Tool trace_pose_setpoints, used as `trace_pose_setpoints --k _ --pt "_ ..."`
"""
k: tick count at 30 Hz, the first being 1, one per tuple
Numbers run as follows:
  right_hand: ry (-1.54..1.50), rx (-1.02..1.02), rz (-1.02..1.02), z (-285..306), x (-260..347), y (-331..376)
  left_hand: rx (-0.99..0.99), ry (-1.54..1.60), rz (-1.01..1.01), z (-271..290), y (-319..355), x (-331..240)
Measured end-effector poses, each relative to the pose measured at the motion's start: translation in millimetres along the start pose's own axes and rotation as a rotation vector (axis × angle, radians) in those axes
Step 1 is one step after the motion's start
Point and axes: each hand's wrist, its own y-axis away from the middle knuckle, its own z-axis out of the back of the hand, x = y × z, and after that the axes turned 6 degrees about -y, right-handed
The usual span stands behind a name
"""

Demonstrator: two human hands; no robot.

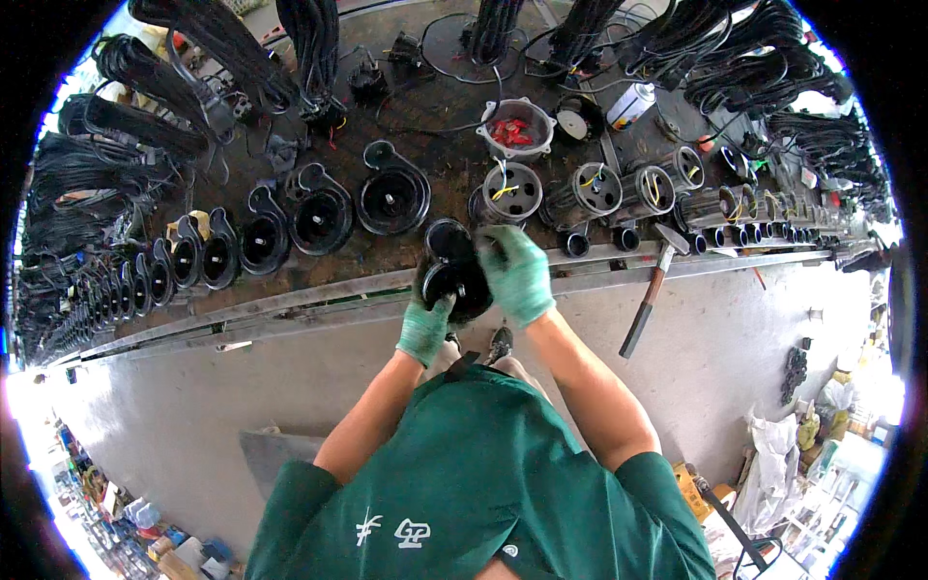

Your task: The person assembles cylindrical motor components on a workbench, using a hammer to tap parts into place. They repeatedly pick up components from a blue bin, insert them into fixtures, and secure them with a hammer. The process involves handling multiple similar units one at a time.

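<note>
My left hand, in a green glove, grips the left side of a black snail-shaped pump housing at the bench's near edge. A short round outlet shows at its far end, and a pale pin stands in its round opening. My right hand, also gloved in green, is at the housing's right side; motion blurs its fingers, so I cannot tell whether they grip it. Just beyond stands a grey motor cylinder with yellow wires on its end. More black housings lie to the left.
More motor cylinders line the bench to the right. A hammer hangs over the near edge. A grey bowl-like casting holds red bits, near a spray can. Bundled black cables crowd the back.
</note>
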Motion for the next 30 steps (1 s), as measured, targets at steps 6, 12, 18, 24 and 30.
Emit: trace_pose_setpoints --k 6,12,18,24,30 --pt "0.215 0.113 -0.650 -2 -108 9 -0.127 0.145 0.199 -12 7 -28" --pt "0.220 0.116 -0.839 -29 -132 -4 -0.160 -0.164 0.156 0 -7 -39" --pt "0.250 0.094 -0.729 1 -144 -4 -0.156 -0.177 0.122 -8 -15 -30" --pt "0.083 0.037 -0.792 11 -161 62 -0.142 -0.105 0.120 8 -23 -19" --pt "0.093 -0.011 -0.805 11 -161 105 -0.090 -0.117 0.004 -4 -48 -28"
